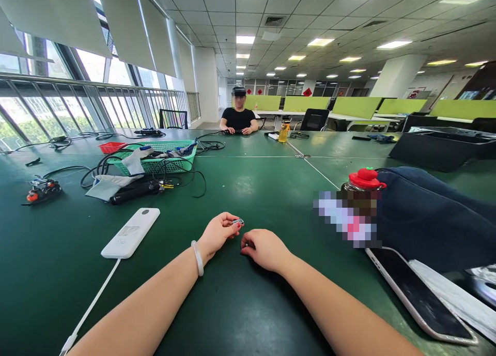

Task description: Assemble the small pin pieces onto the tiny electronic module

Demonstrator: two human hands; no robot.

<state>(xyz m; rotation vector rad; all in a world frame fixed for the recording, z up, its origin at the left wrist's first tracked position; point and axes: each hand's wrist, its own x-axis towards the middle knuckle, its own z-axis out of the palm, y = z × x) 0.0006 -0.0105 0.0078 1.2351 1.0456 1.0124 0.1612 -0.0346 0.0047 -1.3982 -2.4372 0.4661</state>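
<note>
Green tabletop (248, 190) everywhere, dark and a bit shiny, and both bare forearms come in from the bottom and meet near the middle of it. Left hand (217, 233) is lifted slightly off the surface with the fingertips pinched on a tiny metal piece (237, 222), looks like a small clip or connector but honestly it's too small to tell what exactly. A pale bangle (198, 257) sits on that wrist. Right hand (264, 249) rests knuckles-up on the table just beside the left one, fingers curled under into a loose fist; something small might be tucked in there, can't tell from this angle.

Left of the hands lies a white power bank (130, 232) with its white cable (93, 304) trailing toward the near edge. Further back on that side: a green plastic basket (163, 162) full of cables and cloth, a small red tray (111, 147) just behind it, a grey cloth (108, 185) and a black cylindrical gadget (134, 192) in front, plus a small orange and black device (41, 189) off on its own.

On the right, a bottle with a red cap (365, 179) stands against a dark blue bag (430, 216), and a phone (416, 294) lies face up near the edge.

Far end of the table, another person in a black shirt (239, 119) sits with both hands on the surface, with a yellow bottle (283, 133) close by.
</note>
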